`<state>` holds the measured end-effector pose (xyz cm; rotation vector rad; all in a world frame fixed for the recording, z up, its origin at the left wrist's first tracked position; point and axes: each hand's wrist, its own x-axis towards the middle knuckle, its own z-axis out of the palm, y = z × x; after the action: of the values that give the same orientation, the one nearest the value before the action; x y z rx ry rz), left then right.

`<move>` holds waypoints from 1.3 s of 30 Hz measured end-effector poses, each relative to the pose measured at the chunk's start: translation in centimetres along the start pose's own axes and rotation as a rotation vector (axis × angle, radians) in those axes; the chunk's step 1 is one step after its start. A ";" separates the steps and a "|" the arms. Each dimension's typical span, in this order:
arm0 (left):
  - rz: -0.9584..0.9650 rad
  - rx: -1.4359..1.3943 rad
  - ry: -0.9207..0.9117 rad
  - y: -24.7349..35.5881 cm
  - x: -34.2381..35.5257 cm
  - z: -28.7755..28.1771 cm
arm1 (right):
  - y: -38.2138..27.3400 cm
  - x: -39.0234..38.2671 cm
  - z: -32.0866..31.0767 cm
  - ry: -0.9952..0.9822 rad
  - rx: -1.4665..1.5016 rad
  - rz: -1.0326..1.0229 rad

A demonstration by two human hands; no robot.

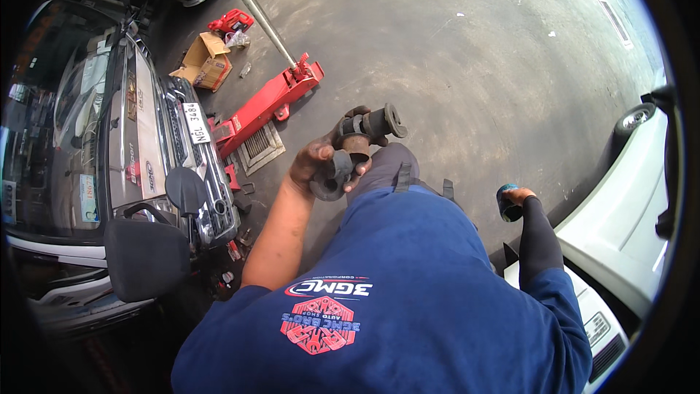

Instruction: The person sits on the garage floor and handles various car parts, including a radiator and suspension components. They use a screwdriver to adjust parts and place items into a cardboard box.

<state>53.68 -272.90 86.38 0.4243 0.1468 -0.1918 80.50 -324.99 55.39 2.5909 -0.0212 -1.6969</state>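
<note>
My left hand (318, 155), dark with grime, is closed round black flanged rubber bushings. One bushing (379, 123) sticks out past the fingertips at the far side. The other bushing (332, 178) sits nearer the wrist, by the thumb, and a brownish cylindrical piece (356, 144) shows between them. Whether these pieces are joined I cannot tell. Out to the right, at the end of a dark sleeve, my right hand (519, 195) grips a blue-green can (507, 207) with a dark end. Its fingers are partly hidden.
A red floor jack (273, 98) with a long pale handle stands ahead on the left, over a floor grate (260, 149). Behind it are an open cardboard box (206, 62) and a red tool (232, 21). A dark-fronted vehicle (168, 124) flanks the left; a white car (620, 204) the right.
</note>
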 end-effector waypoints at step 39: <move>0.284 -0.181 -0.075 51.1 75.6 -7.6 | -43.4 38.0 -95.2 0.024 -0.060 -0.066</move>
<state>137.34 -235.62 86.00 0.2537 0.0282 0.0852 182.39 -280.18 56.58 2.5959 0.1155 -1.6602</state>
